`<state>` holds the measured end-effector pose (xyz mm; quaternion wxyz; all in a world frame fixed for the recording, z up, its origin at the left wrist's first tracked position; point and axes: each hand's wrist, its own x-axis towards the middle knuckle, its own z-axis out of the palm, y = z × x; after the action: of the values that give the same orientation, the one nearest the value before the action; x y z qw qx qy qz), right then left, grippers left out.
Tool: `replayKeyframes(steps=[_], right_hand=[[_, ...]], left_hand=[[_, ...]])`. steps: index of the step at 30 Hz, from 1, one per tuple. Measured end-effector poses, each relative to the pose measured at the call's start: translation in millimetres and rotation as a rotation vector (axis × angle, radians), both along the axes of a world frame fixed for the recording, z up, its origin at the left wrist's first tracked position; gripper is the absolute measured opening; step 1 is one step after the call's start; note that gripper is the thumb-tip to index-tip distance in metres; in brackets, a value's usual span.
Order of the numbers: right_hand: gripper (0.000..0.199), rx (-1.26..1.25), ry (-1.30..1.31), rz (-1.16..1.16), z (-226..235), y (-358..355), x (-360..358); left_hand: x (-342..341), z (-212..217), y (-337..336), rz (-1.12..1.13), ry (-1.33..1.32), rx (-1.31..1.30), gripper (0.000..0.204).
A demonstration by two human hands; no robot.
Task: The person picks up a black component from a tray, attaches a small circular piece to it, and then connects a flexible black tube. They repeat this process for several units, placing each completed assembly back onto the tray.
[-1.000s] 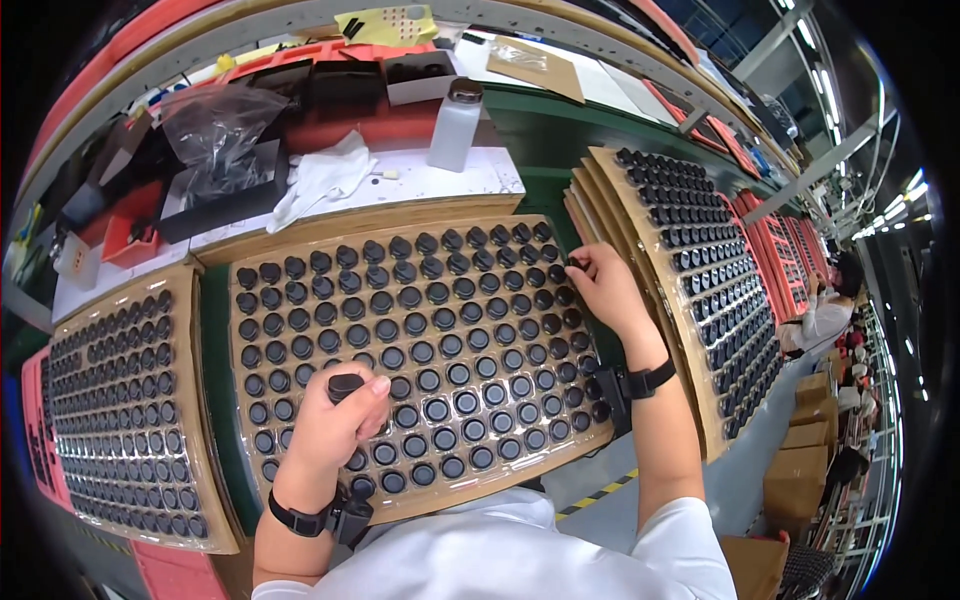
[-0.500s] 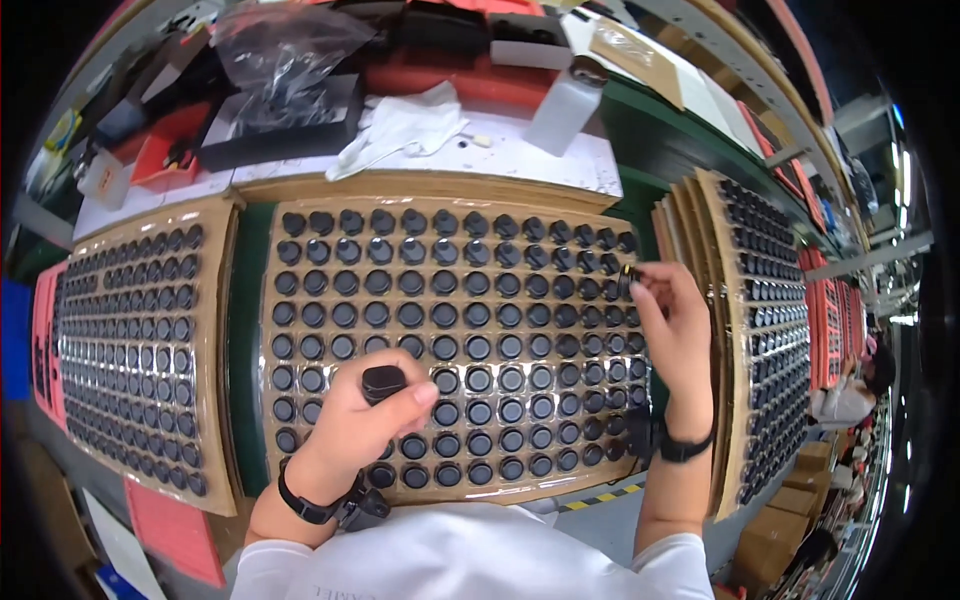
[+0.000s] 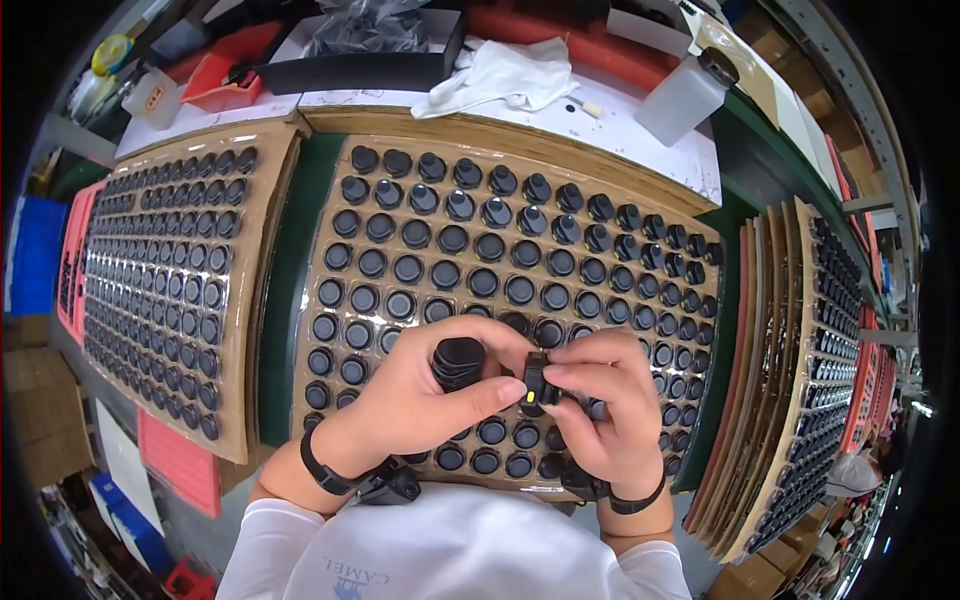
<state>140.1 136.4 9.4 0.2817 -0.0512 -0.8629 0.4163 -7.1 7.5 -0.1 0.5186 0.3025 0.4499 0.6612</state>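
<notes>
My left hand (image 3: 400,395) is closed round a black ribbed cylinder (image 3: 459,362) with a smooth rounded top, held upright over the middle tray. Its thumb and forefinger reach out to a small black part (image 3: 536,382) with a yellow mark. My right hand (image 3: 615,405) pinches that same part from the other side, so the two hands meet there. Beneath them lies the brown cardboard tray (image 3: 306,375) under clear plastic, carrying rows of round black caps (image 3: 520,290). The hands and forearms hide several caps in the nearer rows.
Similar filled trays stand on the left (image 3: 235,400) and, stacked, on the right (image 3: 790,400). Behind, a white bench holds white gloves (image 3: 505,75), a translucent bottle (image 3: 683,100), a red bin (image 3: 225,85) and a black box (image 3: 360,72) with a plastic bag.
My right hand has come from the tray's right side to my left hand, bringing the small black part. The view has shifted, and my left hand still holds the cylinder.
</notes>
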Motion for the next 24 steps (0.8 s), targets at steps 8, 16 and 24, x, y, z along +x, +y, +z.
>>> replayKeyframes(steps=[8, 16, 24], right_hand=[[0.033, 0.021, 0.009, 0.005, -6, 7, 3], [0.027, -0.447, 0.004, -0.003, -13, 2, 5], [0.033, -1.564, 0.129, 0.295, -23, 10, 10]], left_hand=[[-1, 0, 0, -0.089, 0.182, -0.135, 0.030], [12, -12, 3, 0.086, 0.204, 0.053, 0.034], [15, -11, 4, 0.003, 0.056, 0.034, 0.036]])
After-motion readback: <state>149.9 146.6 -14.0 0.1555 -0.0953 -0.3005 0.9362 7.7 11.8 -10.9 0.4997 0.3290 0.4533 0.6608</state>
